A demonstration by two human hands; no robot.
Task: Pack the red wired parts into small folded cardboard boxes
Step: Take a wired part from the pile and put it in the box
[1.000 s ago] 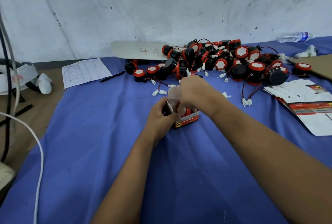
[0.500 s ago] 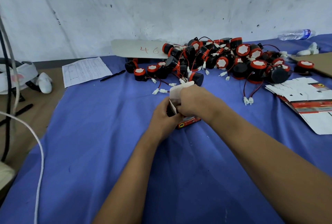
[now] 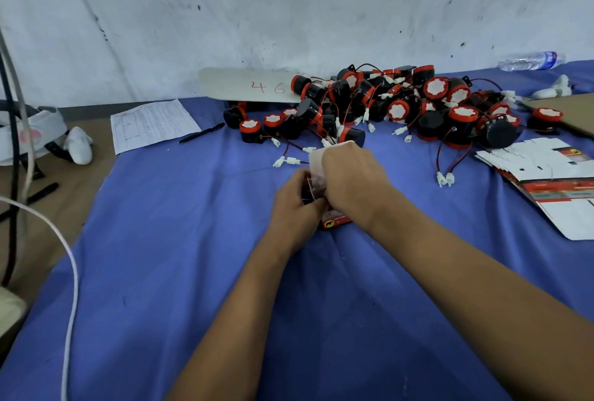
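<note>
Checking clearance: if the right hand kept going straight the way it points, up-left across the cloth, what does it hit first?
Likely the box flap that the right hand already grips; beyond it, the loose white plugs. Depth is unclear.

cloth: a blue cloth (image 3: 167,256) covers the bench
sheet: a printed paper sheet (image 3: 152,123) lies at the cloth's far left corner
pen: a black pen (image 3: 201,133) lies just right of the sheet
bottle: a clear plastic bottle (image 3: 528,60) lies on its side far right, by the wall
card: a pale card (image 3: 247,85) marked "46" leans against the white wall (image 3: 289,8)
cable: a white cable (image 3: 69,272) curves down the left edge
</note>
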